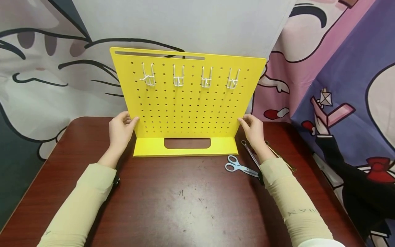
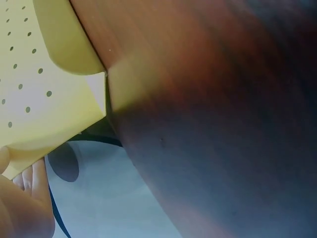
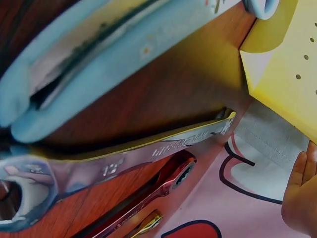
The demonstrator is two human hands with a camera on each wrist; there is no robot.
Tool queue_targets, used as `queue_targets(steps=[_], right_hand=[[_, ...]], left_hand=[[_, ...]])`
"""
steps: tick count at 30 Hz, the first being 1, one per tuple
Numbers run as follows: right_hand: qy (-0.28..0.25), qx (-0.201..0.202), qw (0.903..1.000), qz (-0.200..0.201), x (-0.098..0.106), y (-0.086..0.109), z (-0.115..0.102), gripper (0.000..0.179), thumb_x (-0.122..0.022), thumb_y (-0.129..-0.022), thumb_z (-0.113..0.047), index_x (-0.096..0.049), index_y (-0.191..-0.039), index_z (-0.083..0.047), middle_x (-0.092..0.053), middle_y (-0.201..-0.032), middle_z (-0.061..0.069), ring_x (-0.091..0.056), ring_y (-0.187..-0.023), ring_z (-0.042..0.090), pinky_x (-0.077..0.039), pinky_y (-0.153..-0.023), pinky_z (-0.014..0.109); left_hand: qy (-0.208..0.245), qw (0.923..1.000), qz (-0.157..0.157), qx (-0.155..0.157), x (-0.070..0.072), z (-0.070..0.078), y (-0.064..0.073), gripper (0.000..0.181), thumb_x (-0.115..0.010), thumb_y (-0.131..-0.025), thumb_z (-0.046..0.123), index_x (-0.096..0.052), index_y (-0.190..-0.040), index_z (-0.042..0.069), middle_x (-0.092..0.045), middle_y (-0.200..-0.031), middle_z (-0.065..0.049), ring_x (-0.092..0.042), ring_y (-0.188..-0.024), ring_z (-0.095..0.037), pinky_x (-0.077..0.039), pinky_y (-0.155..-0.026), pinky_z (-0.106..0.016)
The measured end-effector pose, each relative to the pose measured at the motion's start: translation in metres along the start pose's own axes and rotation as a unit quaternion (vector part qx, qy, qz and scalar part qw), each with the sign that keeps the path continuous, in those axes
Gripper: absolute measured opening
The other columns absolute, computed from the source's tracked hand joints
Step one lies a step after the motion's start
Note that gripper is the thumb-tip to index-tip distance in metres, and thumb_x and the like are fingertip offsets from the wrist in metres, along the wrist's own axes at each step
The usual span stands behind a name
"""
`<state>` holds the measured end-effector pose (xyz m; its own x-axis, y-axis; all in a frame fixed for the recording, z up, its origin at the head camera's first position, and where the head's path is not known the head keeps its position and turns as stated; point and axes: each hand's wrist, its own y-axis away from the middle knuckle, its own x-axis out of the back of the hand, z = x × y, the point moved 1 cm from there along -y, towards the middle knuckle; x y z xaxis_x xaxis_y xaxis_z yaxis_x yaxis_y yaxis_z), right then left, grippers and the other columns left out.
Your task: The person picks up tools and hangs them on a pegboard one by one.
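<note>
A yellow pegboard [image 1: 188, 106] stands on its base on the dark wooden table, its perforated panel facing me. Several white wire hooks [image 1: 178, 82] hang in a row near its top. My left hand [image 1: 119, 131] pinches the panel's left edge low down, thumb on the front and fingers behind. On the opposite edge, my right hand [image 1: 253, 130] grips in the same way, at about the same height. The left wrist view shows the board's lower corner [image 2: 94, 99] with the left hand [image 2: 32, 208] at its edge. In the right wrist view, the right hand [image 3: 299, 198] is partly cut off.
Light blue scissors [image 1: 237, 166] lie on the table [image 1: 172, 206] right of the base. Beside them, partly under my right forearm, is a wrench [image 1: 250, 153]; another slim metal tool [image 1: 285, 164] lies further right. Cartoon-printed cloth [image 1: 339, 61] hangs behind the table.
</note>
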<state>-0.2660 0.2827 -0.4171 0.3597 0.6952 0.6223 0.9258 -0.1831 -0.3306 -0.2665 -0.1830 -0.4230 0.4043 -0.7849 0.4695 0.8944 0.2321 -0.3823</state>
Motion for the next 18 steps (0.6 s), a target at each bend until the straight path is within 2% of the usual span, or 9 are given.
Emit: queue_targets(steps=[7,11,14,16,18], right_hand=[[0.003,0.005,1.0000,0.002,0.001,-0.001,0.000,0.026,-0.068,-0.105,-0.016,-0.071,-0.115,0.008,-0.075,-0.108,0.027,-0.065,-0.091,0.031,-0.040,-0.074,0.012],[0.006,0.002,1.0000,0.001,0.001,-0.002,-0.002,0.027,-0.067,-0.105,-0.017,-0.071,-0.116,0.007,-0.075,-0.108,0.026,-0.065,-0.092,0.031,-0.041,-0.074,0.013],[0.005,-0.009,0.9999,-0.005,0.001,-0.001,-0.002,0.027,-0.067,-0.105,-0.018,-0.071,-0.118,0.006,-0.075,-0.110,0.025,-0.064,-0.092,0.030,-0.042,-0.075,0.015],[0.005,-0.015,0.9998,-0.009,0.001,0.000,-0.002,0.027,-0.066,-0.106,-0.018,-0.071,-0.119,0.005,-0.075,-0.111,0.025,-0.064,-0.092,0.029,-0.043,-0.076,0.017],[0.002,-0.021,0.9997,-0.011,0.001,0.001,-0.002,0.028,-0.066,-0.106,-0.019,-0.071,-0.119,0.005,-0.075,-0.111,0.024,-0.063,-0.092,0.027,-0.044,-0.076,0.018]], left_hand=[[-0.001,1.0000,0.001,0.000,0.001,0.003,0.001,0.027,-0.074,-0.099,0.010,-0.070,-0.114,-0.012,-0.073,-0.105,-0.031,-0.074,-0.102,-0.042,-0.035,-0.077,0.000],[-0.006,0.9999,-0.008,-0.004,0.002,0.002,-0.001,0.026,-0.073,-0.099,0.010,-0.070,-0.114,-0.011,-0.073,-0.103,-0.028,-0.076,-0.101,-0.039,-0.038,-0.076,0.002],[-0.004,0.9993,-0.034,-0.014,0.008,0.002,-0.004,0.025,-0.073,-0.099,0.010,-0.070,-0.113,-0.009,-0.074,-0.103,-0.026,-0.076,-0.090,-0.018,-0.041,-0.075,0.003],[0.000,0.9982,-0.055,-0.025,0.014,0.004,-0.007,0.026,-0.074,-0.098,0.012,-0.070,-0.114,-0.008,-0.075,-0.103,-0.028,-0.068,-0.082,0.002,-0.043,-0.074,0.003],[0.011,0.9964,-0.076,-0.035,0.021,0.009,-0.011,0.029,-0.073,-0.099,0.013,-0.070,-0.119,-0.009,-0.075,-0.106,-0.030,-0.056,-0.078,0.015,-0.043,-0.074,0.002]])
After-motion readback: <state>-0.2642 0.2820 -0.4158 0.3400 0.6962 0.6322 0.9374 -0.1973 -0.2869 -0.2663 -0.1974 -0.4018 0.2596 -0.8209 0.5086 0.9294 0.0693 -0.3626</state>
